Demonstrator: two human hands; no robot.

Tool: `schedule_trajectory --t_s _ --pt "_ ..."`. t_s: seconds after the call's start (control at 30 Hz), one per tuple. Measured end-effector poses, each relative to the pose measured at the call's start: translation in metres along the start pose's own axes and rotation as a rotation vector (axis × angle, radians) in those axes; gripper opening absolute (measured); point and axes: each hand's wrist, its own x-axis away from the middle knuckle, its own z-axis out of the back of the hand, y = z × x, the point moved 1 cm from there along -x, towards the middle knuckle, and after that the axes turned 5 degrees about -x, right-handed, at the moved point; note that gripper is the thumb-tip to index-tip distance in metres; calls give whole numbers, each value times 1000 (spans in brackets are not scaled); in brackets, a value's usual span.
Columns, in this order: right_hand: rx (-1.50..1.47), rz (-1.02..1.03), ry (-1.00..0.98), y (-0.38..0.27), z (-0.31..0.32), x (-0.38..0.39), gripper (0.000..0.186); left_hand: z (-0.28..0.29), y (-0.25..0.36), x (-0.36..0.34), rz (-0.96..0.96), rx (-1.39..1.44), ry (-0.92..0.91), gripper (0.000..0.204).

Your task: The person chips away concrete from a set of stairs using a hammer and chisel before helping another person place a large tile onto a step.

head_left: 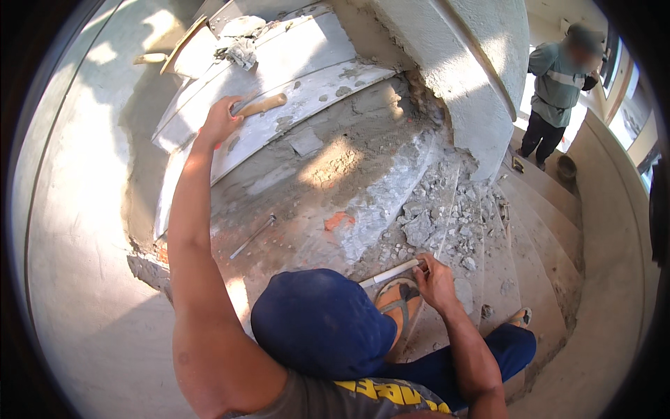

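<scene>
Fingers of left hand [220,120] curled around wooden-handled trowel [262,105] on step, right hand [434,279] pinching white rod [391,273].

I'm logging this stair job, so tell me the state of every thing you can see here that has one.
Left hand: gripping the wooden handle of a trowel, laid on the pale plastered step.
Right hand: closed on a thin white rod, lying flat.
Grey concrete rubble: broken, loose on the tread.
Thin metal rod: lying loose, untouched.
Orange sandal: worn on the foot.
</scene>
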Motion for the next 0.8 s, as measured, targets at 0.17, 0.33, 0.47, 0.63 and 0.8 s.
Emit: schedule_trajectory --t_s 0.17,0.33,0.47,0.63,0.8 --pt "4 -9 -27 0 6 1 25 -15 4 -18 -14 -2 -202 36" --pt "36 -45 -6 3 19 1 27 -3 17 -17 -35 -65 -112 30" --pt "12 -34 45 1 21 1 23 36 54 -5 -53 5 58 26" --pt "-269 -21 59 -12 21 0 22 121 147 18 -94 155 286 24" --pt "-774 -256 -283 -67 41 8 35 126 268 41 -144 816 123 24"
